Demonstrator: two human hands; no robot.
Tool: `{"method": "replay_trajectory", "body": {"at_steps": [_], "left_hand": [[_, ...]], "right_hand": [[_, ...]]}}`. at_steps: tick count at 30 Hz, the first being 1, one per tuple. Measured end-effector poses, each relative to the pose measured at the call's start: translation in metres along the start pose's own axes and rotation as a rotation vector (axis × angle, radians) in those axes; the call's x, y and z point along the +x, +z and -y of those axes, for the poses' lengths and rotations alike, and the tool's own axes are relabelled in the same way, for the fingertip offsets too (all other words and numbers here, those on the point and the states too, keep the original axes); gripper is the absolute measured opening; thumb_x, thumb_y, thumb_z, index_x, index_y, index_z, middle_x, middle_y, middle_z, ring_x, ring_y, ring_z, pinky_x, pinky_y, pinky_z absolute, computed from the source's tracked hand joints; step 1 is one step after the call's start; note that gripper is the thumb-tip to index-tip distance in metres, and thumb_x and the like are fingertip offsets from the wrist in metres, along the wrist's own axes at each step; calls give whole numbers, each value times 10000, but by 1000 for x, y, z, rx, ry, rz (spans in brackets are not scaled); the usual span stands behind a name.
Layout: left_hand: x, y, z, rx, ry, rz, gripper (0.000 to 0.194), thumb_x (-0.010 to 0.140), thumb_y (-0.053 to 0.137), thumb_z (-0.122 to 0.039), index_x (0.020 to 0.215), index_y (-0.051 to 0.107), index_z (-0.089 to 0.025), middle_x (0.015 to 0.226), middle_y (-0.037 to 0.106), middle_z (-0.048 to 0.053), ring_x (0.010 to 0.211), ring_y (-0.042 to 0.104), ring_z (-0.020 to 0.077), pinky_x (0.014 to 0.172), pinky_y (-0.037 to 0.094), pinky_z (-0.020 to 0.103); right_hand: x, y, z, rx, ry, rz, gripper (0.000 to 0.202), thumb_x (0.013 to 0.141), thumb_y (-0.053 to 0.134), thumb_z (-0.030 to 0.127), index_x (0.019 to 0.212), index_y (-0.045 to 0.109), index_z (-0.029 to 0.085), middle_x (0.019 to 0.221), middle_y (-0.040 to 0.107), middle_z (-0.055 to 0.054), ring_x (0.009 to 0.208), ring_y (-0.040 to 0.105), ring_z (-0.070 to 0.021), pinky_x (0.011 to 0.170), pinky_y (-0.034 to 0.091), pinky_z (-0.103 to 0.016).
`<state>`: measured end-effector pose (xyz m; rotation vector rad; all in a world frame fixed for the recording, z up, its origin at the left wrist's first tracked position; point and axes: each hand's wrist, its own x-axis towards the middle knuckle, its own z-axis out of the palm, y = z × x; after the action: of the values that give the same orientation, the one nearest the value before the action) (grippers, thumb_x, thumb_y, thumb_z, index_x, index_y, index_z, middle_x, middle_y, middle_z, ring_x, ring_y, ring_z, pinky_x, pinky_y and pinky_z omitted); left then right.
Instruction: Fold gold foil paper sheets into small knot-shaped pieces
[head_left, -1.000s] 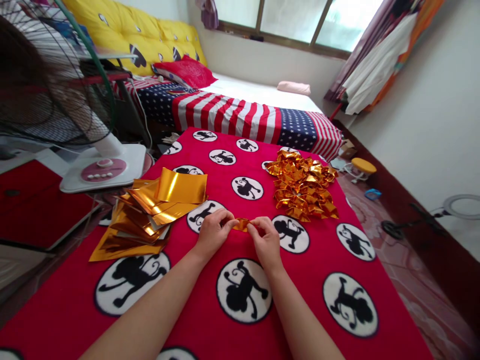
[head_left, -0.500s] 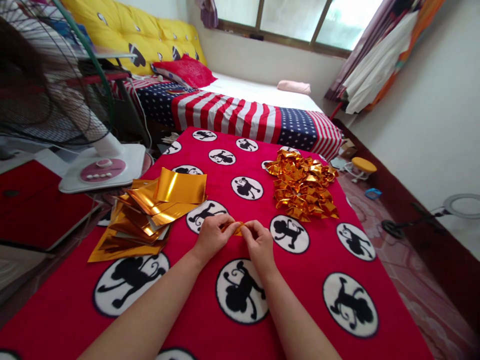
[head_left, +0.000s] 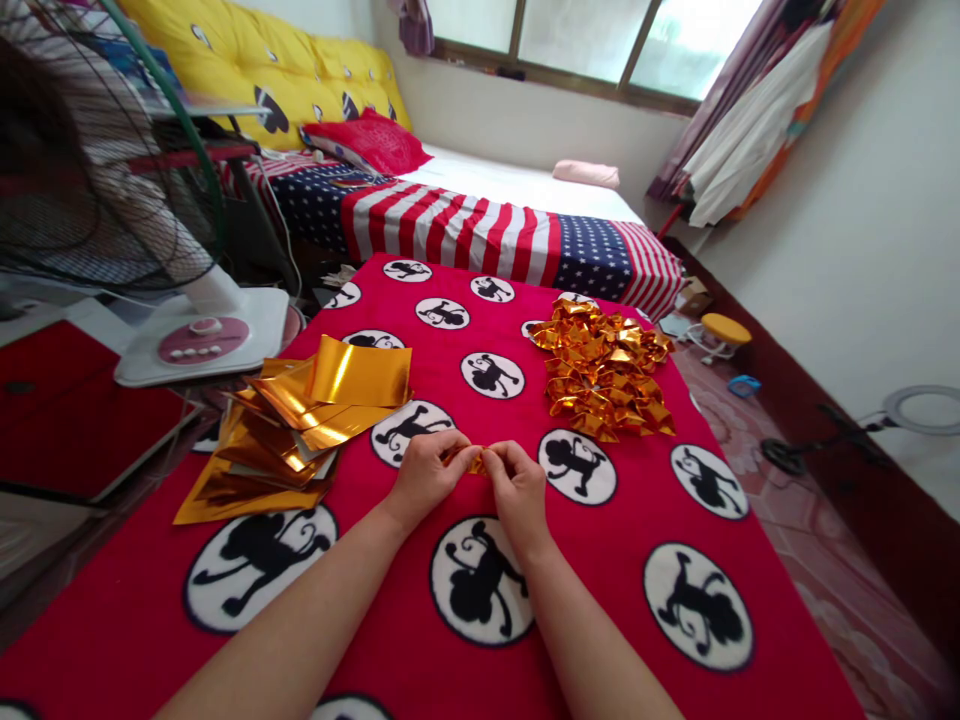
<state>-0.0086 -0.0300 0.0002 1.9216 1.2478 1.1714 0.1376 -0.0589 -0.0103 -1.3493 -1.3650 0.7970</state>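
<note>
Between my fingertips is a small piece of folded gold foil paper (head_left: pixel 477 463), mostly hidden by the hands. My left hand (head_left: pixel 429 472) pinches its left end, and my right hand (head_left: pixel 516 482) pinches its right end. Both hands are just over the red cloth (head_left: pixel 600 600) with monkey prints. To the left lies a loose stack of flat gold foil sheets (head_left: pixel 364 375). A heap of folded gold foil pieces (head_left: pixel 607 370) sits to the right, beyond my right hand.
A fan with a white base (head_left: pixel 202 340) stands left of the cloth. Behind it is a bed with a striped, starred cover (head_left: pixel 465 225). On the right floor are a yellow stool (head_left: pixel 726 328) and a ring-shaped stand (head_left: pixel 926 410).
Both hands stay in nearly the same place, with the foil piece between them turned slightly. The whole view has shifted by a few pixels.
</note>
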Motion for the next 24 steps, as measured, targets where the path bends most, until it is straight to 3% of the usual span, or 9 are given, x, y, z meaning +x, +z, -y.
{"method": "replay_trajectory", "body": {"at_steps": [3, 6, 13, 18, 24], "left_hand": [[1, -2, 0, -8, -40, -86, 241, 869, 596, -326, 701, 632, -156, 590, 581, -17, 531, 476, 90, 533, 355, 221], [1, -2, 1, -4, -51, -136, 255, 866, 601, -346, 697, 622, -157, 578, 560, -23, 520, 457, 89, 526, 352, 220], [1, -2, 0, 5, -12, -109, 254, 866, 598, -340, 688, 617, -161, 568, 552, -28, 510, 448, 86, 518, 347, 216], [1, -3, -1, -32, -36, -106, 241, 856, 611, -327, 690, 627, -154, 577, 570, -22, 518, 456, 85, 513, 349, 211], [3, -1, 1, -72, -48, -25, 224, 856, 611, -331, 738, 662, -148, 611, 616, -4, 535, 489, 94, 518, 362, 212]], "right_hand": [[0, 0, 1, -2, 17, 11, 170, 895, 555, 357, 884, 641, 211, 767, 659, -8, 693, 585, -157, 647, 432, -247], [-1, -2, 2, 5, 34, 31, 211, 910, 520, 342, 781, 623, 212, 625, 589, 20, 570, 521, -136, 560, 393, -237], [-2, -5, 3, 78, 72, 24, 276, 910, 516, 335, 663, 544, 213, 522, 463, 55, 475, 411, -111, 485, 315, -235], [-1, -4, 4, 94, 55, 71, 226, 902, 534, 354, 737, 585, 208, 572, 527, 44, 516, 468, -116, 512, 341, -230], [-2, -4, 4, 85, 71, 50, 310, 914, 523, 358, 642, 534, 209, 502, 478, 56, 464, 430, -108, 484, 322, -235]]}}
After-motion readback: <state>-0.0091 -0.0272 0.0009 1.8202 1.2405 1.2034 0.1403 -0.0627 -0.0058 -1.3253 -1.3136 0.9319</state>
